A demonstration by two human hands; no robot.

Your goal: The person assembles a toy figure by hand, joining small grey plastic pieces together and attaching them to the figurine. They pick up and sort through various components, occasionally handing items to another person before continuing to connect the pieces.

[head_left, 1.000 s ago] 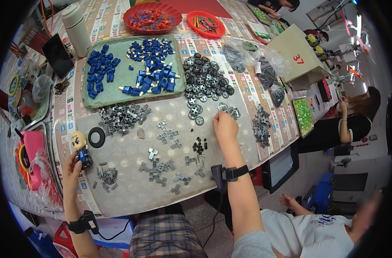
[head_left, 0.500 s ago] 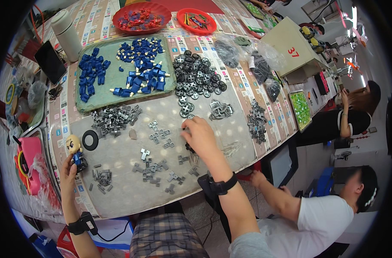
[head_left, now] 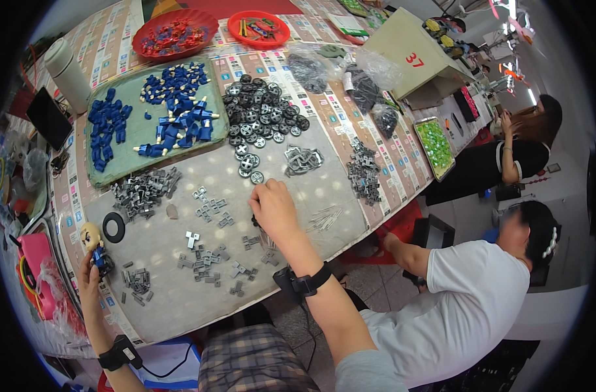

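At the left table edge my left hand (head_left: 89, 282) is closed around a small toy figure (head_left: 96, 248), which has a large pale head and a blue body. It stands upright beside a black ring (head_left: 114, 228). My right hand (head_left: 276, 208) is low over the middle of the grey mat, fingers curled down and pressed together. Small dark parts lie under its fingertips, and I cannot make out what they pinch. Just beyond it are black wheels with grey spokes (head_left: 248, 161). Grey T-shaped plastic pieces (head_left: 209, 261) lie to its left.
A green tray (head_left: 155, 124) holds blue figure parts. Red dishes (head_left: 174, 55) stand at the back. Piles of grey clips (head_left: 141, 196), grey frames (head_left: 304, 160), thin metal pins (head_left: 325, 218) and grey pieces (head_left: 364, 173) cover the mat. A person in white (head_left: 454, 300) sits at right.
The whole view has shifted, so the table things appear further left. My right hand has drawn slightly toward me, uncovering the nearest wheel. My left hand still holds the figure.
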